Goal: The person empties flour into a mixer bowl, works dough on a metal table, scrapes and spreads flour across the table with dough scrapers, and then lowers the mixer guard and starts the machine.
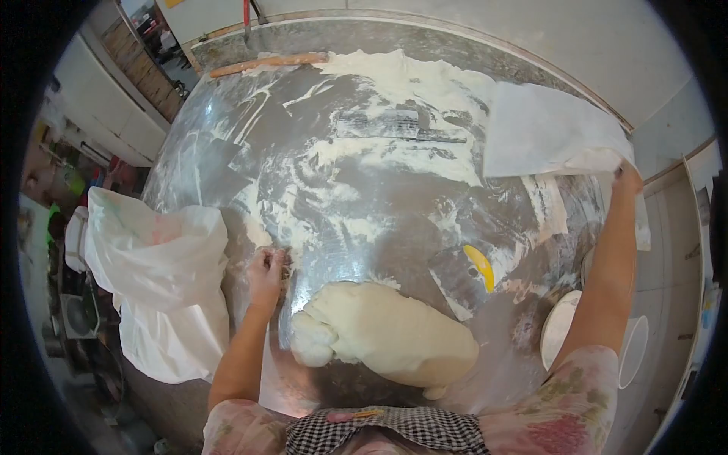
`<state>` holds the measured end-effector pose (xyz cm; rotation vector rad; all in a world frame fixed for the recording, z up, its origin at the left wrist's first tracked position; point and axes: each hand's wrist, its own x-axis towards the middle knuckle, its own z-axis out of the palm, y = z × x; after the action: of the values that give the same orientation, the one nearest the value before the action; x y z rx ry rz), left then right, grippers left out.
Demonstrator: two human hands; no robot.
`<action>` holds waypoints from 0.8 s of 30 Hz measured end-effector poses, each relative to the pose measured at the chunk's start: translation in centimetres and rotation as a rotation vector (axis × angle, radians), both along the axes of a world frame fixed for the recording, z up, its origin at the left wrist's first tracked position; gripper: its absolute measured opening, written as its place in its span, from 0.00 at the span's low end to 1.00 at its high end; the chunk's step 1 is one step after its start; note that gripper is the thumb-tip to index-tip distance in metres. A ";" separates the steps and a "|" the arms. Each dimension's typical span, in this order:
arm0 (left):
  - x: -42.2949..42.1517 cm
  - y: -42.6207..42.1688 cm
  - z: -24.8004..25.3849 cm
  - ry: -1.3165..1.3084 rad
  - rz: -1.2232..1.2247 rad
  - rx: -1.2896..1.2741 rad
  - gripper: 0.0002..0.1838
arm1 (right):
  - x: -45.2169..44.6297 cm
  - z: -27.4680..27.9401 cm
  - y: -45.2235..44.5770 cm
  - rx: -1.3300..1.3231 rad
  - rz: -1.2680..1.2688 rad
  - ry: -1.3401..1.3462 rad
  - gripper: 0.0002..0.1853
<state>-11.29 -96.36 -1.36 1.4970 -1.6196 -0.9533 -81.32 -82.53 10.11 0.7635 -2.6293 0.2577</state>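
A large lump of pale dough (pixel 394 334) lies on the metal table (pixel 409 197) close in front of me. My left hand (pixel 267 274) is to the left of the dough, low over the table, with its fingers curled. Whatever those fingers may hold is hidden. At the far right, my right hand (pixel 627 179) grips the edge of a white sheet (pixel 557 133), cloth or plastic, which spreads over the table's back right. A dough scraper with a yellow handle (pixel 479 268) rests right of the dough.
Flour (pixel 402 72) covers much of the table. A rolling pin (pixel 265 64) lies at the back left. A flat dark tool (pixel 379 123) sits in the flour. A white sack (pixel 163 280) stands at the left; a round white-filled container (pixel 560 326) is beside my right arm.
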 end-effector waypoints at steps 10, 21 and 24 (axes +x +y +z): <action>0.9 0.4 -0.4 -0.408 -0.017 -0.293 0.11 | 4.4 -5.9 -1.1 0.072 0.238 -0.023 0.22; 1.3 -0.3 -1.4 -0.407 0.005 -0.362 0.09 | 24.8 -10.9 -20.7 0.406 0.842 -0.064 0.22; 0.8 0.0 -0.6 -0.311 0.005 -0.211 0.09 | 25.4 -10.5 -20.9 0.543 0.878 -0.015 0.19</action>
<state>-10.46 -96.34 -1.96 1.5552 -1.8681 -0.5438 -55.95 -103.41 -0.36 2.0678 -2.2086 -0.2427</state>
